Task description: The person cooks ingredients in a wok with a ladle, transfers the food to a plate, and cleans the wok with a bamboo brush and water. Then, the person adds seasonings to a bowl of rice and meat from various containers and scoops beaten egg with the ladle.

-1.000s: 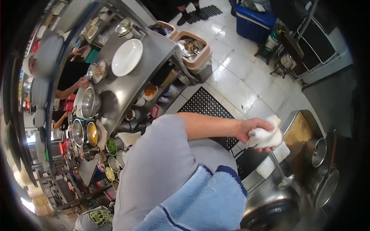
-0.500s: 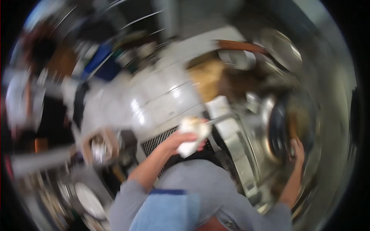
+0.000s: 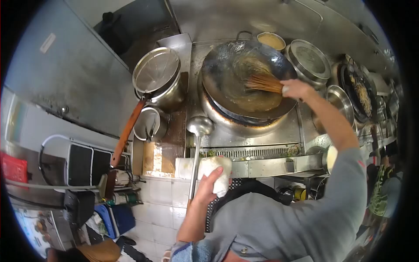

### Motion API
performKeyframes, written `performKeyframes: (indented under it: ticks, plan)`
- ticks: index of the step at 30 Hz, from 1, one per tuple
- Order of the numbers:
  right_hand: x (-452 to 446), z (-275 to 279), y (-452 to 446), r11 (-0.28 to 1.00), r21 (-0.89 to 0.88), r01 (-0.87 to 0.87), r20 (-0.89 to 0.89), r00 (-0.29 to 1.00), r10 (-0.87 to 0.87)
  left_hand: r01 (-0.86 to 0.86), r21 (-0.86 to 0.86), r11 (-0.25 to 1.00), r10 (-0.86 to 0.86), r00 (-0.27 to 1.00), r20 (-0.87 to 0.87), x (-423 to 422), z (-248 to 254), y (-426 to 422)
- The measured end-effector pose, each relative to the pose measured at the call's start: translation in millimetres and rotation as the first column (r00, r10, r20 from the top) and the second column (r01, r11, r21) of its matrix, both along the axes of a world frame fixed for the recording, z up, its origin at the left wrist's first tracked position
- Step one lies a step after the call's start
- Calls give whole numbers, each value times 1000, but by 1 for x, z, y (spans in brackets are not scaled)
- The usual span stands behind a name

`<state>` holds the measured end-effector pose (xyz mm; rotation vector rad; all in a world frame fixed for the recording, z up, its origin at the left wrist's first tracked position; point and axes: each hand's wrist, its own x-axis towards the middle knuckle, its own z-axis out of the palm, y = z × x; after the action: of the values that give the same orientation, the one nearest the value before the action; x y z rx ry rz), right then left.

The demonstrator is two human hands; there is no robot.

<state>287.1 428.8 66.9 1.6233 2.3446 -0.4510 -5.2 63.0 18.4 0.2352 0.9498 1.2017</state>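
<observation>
My right hand (image 3: 299, 89) is closed around the butt of a bamboo wok brush (image 3: 264, 83). The bristles reach into a large dark wok (image 3: 218, 65) that holds murky, yellowish liquid. Lower down, my left hand (image 3: 207, 187) grips a folded white cloth (image 3: 217, 168), thumb across its front. A steel ladle (image 3: 200, 125) rests bowl-up at the stove front, its long handle running down beside the cloth to my left wrist. Whether my left fingers also touch that handle cannot be told. The wok sits on a round steel burner ring (image 3: 248, 131).
A strainer (image 3: 156, 70) with a wooden handle lies over a pot at left, a smaller steel pot (image 3: 150, 123) below it. Behind the wok stands a pan of yellowish liquid (image 3: 271, 41). Lidded and open pots and a second wok (image 3: 358, 89) line the right. A steel trough (image 3: 262, 167) edges the stove.
My view has swung round, and its blur has gone. The right hand has carried the brush across the wok, bristles now in the liquid. The left hand still holds the cloth.
</observation>
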Motion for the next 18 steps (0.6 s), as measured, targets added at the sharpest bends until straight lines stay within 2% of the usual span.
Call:
performKeyframes:
  ticks: [1,4,5,7,8,9,11,13,14,16,17,18]
  plan:
    - [14,-10,30,981,124,-152,127,983,136,72,-31,997,-73,997,-28,7,-7,8]
    - [-54,-70,54,998,66,15,-116,993,-7,160,-92,983,-150,983,105,45,13,73]
    - [-77,-73,59,997,45,61,-189,981,-51,204,-37,978,-194,965,175,51,13,91]
    - [-77,-33,-11,985,-58,165,-342,923,-175,199,-57,978,-187,969,161,60,25,118]
    - [-63,-38,1,998,27,-48,-357,933,55,188,-75,979,-177,975,132,62,25,127]
    - [-41,-35,17,995,-26,-93,-290,954,82,171,-87,981,-162,981,103,63,22,137]
    - [-35,-21,60,987,-109,-117,-295,952,80,140,-138,980,-132,989,68,67,16,152]
    - [-68,-24,55,992,-95,84,-470,875,-119,132,-192,972,-125,991,47,76,11,169]
    - [-77,-24,35,981,-166,98,-504,847,-170,66,-208,976,-63,998,19,81,11,173]
    - [-97,-24,-5,945,-304,123,-554,784,-280,82,-203,976,-71,996,62,83,6,176]
    - [-102,-39,-11,997,-72,-31,-535,845,-12,107,-197,975,-95,993,70,82,8,176]
    - [-87,-50,-15,980,-190,-64,-499,866,-40,108,-200,974,-100,994,52,82,12,175]
